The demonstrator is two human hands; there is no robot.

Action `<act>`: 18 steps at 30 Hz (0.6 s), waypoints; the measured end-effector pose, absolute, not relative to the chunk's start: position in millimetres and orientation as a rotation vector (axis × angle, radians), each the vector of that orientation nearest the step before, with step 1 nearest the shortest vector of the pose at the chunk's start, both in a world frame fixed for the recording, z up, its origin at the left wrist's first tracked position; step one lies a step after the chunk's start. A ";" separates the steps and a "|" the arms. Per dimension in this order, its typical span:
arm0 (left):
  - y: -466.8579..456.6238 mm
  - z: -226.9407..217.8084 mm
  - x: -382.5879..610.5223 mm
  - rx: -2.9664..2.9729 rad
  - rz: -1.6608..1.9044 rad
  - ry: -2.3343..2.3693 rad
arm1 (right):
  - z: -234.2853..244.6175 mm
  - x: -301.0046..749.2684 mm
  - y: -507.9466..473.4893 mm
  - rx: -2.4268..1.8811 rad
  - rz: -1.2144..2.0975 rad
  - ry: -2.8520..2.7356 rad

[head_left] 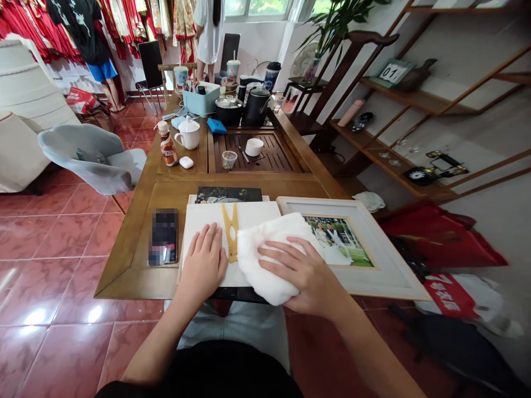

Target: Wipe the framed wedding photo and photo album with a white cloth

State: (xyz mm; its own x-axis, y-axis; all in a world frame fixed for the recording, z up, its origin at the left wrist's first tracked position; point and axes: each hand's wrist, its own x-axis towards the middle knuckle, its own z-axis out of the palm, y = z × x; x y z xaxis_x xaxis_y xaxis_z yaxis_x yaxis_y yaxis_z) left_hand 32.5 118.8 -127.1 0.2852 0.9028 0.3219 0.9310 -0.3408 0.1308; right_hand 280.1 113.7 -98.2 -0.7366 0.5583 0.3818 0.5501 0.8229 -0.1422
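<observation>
My left hand (204, 257) lies flat on a white board (207, 215), fingers stretched out and holding nothing. Beside its fingertips, a flat gold-coloured piece with an oval opening (229, 224) runs down the board. My right hand (296, 271) grips a bunched white cloth (265, 232), its fingers spread over the top. The cloth covers the board's right part and the near left corner of a white picture frame (390, 243). Inside that frame shows a wedding photo (344, 240), partly covered by the cloth. A dark picture (232, 194) sticks out behind the board.
A phone (163, 237) lies on the wooden table (136, 243) to the left. Farther back stand a bottle (167, 145), a lidded white mug (188, 134), a small white cup (254, 146) and a black kettle (256, 108). Shelves (415, 99) rise at right; two people stand far off.
</observation>
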 end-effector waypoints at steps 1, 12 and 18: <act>118.8 -127.4 32.5 -2.451 -0.530 -1.756 | -98.4 280.1 112.2 -0.815 0.030 -2.600; 119.4 -127.8 32.3 -2.453 -0.544 -1.752 | -100.2 287.3 107.5 -0.822 0.045 -2.569; 119.2 -127.6 30.9 -2.460 -0.536 -1.745 | -103.3 290.6 100.6 -0.827 0.046 -2.538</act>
